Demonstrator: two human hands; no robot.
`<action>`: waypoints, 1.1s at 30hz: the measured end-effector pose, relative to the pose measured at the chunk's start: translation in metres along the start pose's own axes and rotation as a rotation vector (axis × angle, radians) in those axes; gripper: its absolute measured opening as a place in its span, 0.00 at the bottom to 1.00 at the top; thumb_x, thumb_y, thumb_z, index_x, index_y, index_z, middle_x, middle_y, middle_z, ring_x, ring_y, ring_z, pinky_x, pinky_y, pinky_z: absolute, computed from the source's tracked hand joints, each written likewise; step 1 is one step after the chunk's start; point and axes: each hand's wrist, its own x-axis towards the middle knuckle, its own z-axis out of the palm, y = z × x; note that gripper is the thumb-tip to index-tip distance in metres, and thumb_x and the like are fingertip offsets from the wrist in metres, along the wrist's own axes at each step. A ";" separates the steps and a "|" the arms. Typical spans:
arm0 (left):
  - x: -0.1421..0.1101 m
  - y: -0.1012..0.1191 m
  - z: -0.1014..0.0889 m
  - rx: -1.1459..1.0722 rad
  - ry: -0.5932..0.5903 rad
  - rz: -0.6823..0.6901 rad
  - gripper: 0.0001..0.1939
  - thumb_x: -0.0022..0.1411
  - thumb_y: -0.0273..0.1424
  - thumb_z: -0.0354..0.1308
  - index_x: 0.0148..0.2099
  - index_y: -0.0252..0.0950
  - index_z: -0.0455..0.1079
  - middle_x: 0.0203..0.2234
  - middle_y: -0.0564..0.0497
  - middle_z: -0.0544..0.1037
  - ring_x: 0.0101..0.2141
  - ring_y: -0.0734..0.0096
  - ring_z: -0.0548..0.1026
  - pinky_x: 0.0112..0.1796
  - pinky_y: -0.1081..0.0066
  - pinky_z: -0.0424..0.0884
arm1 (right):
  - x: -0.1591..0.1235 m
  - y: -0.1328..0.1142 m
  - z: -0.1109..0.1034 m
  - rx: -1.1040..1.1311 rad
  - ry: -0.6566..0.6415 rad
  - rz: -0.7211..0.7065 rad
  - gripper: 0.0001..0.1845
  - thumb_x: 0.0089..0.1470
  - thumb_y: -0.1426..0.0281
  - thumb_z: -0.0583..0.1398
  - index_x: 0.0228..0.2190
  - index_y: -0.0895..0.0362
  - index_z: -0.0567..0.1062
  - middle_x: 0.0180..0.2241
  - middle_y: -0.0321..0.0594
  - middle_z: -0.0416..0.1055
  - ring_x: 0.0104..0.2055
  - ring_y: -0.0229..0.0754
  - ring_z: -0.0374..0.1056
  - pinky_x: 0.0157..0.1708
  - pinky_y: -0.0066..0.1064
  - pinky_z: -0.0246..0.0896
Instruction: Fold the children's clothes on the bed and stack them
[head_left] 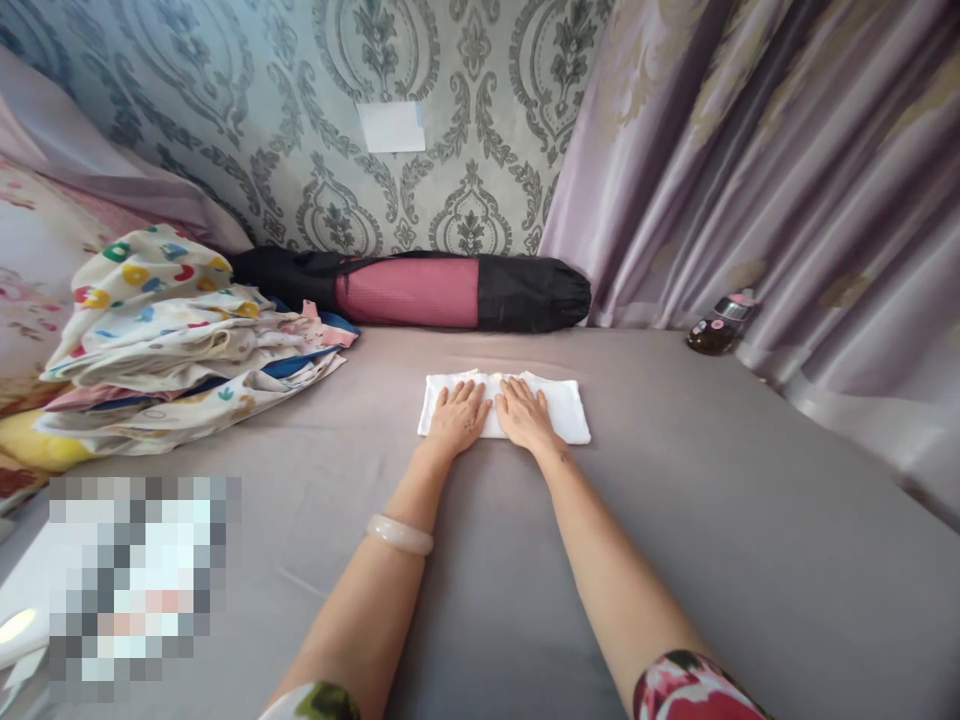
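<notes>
A white folded cloth (pixel 568 412) lies flat on the grey sheet (pixel 495 560), wider than it is deep. My left hand (pixel 457 412) rests palm down on its left half, fingers stretched toward the far edge. On the other half lies my right hand (pixel 527 410), also flat with extended fingers. A narrow strip of cloth shows between the two hands. What kind of cloth item it is, I cannot tell. Around my left forearm sits a pale bangle (pixel 400 535).
A pile of patterned cloths (pixel 180 340) is at the left. Along the wall lies a long black and pink roll bag (pixel 405 292). A dark bottle (pixel 721 322) stands at the right by the curtain (pixel 675 150). A blurred-out patch covers the lower left.
</notes>
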 end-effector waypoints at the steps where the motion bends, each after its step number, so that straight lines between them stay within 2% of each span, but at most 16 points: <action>1: 0.000 -0.001 -0.001 0.006 0.007 0.005 0.24 0.71 0.38 0.40 0.65 0.37 0.59 0.63 0.43 0.63 0.65 0.57 0.55 0.63 0.53 0.48 | 0.000 0.002 -0.004 0.018 -0.030 -0.005 0.29 0.66 0.63 0.39 0.64 0.57 0.56 0.67 0.42 0.48 0.69 0.44 0.40 0.65 0.50 0.34; 3: 0.000 -0.003 -0.003 0.028 0.038 0.007 0.24 0.71 0.38 0.40 0.64 0.37 0.60 0.62 0.43 0.64 0.65 0.56 0.54 0.63 0.51 0.46 | 0.000 0.007 -0.011 0.034 -0.051 0.004 0.29 0.66 0.63 0.38 0.65 0.56 0.55 0.68 0.41 0.48 0.69 0.43 0.40 0.65 0.49 0.35; 6: 0.002 -0.008 -0.003 0.056 0.096 -0.018 0.24 0.70 0.38 0.40 0.63 0.36 0.61 0.62 0.43 0.64 0.65 0.56 0.53 0.64 0.51 0.43 | 0.000 0.014 -0.013 -0.011 -0.006 0.080 0.30 0.66 0.63 0.37 0.65 0.56 0.55 0.68 0.42 0.47 0.70 0.44 0.39 0.65 0.51 0.33; 11: 0.004 -0.014 0.003 0.055 0.040 -0.044 0.25 0.70 0.39 0.39 0.63 0.35 0.61 0.64 0.41 0.61 0.64 0.54 0.55 0.62 0.51 0.49 | 0.001 0.019 0.000 -0.064 0.045 0.107 0.29 0.67 0.62 0.38 0.64 0.56 0.56 0.68 0.41 0.45 0.70 0.45 0.38 0.66 0.52 0.30; 14: 0.004 -0.014 0.005 0.068 0.036 -0.046 0.25 0.71 0.39 0.38 0.64 0.36 0.60 0.64 0.42 0.60 0.65 0.54 0.54 0.62 0.51 0.50 | 0.001 0.020 0.004 -0.051 0.066 0.110 0.29 0.67 0.62 0.38 0.64 0.56 0.57 0.68 0.41 0.46 0.70 0.45 0.39 0.66 0.51 0.30; 21: 0.004 -0.015 0.008 0.081 0.045 -0.044 0.27 0.71 0.38 0.37 0.66 0.35 0.58 0.64 0.41 0.60 0.65 0.54 0.54 0.62 0.51 0.50 | -0.001 0.017 0.004 -0.034 0.084 0.116 0.29 0.66 0.62 0.39 0.64 0.56 0.58 0.68 0.40 0.46 0.70 0.45 0.39 0.66 0.50 0.30; 24: 0.005 -0.014 0.009 0.104 0.039 -0.056 0.28 0.71 0.39 0.36 0.67 0.34 0.56 0.65 0.40 0.59 0.65 0.52 0.52 0.62 0.49 0.49 | 0.000 0.020 -0.001 -0.021 0.044 0.102 0.29 0.66 0.62 0.38 0.64 0.56 0.56 0.68 0.40 0.44 0.70 0.46 0.37 0.66 0.51 0.29; 28: 0.005 -0.014 0.009 0.155 0.030 -0.076 0.29 0.71 0.41 0.36 0.67 0.34 0.55 0.65 0.38 0.57 0.66 0.52 0.51 0.62 0.51 0.49 | 0.000 0.036 -0.015 0.019 -0.093 0.024 0.31 0.67 0.61 0.38 0.66 0.58 0.52 0.69 0.42 0.41 0.70 0.44 0.36 0.66 0.47 0.31; 30: 0.006 -0.014 0.009 0.195 0.030 -0.068 0.30 0.71 0.42 0.36 0.67 0.32 0.54 0.65 0.37 0.57 0.66 0.51 0.51 0.61 0.51 0.49 | -0.003 0.046 -0.020 -0.023 -0.073 0.013 0.31 0.67 0.61 0.38 0.66 0.59 0.51 0.69 0.44 0.41 0.70 0.45 0.36 0.66 0.48 0.31; 33: 0.008 -0.016 0.011 0.250 0.005 -0.048 0.31 0.71 0.42 0.33 0.68 0.28 0.53 0.65 0.34 0.57 0.65 0.49 0.51 0.61 0.50 0.50 | -0.009 0.059 -0.020 -0.139 0.023 0.018 0.30 0.66 0.62 0.41 0.65 0.61 0.54 0.68 0.47 0.44 0.70 0.48 0.37 0.66 0.48 0.29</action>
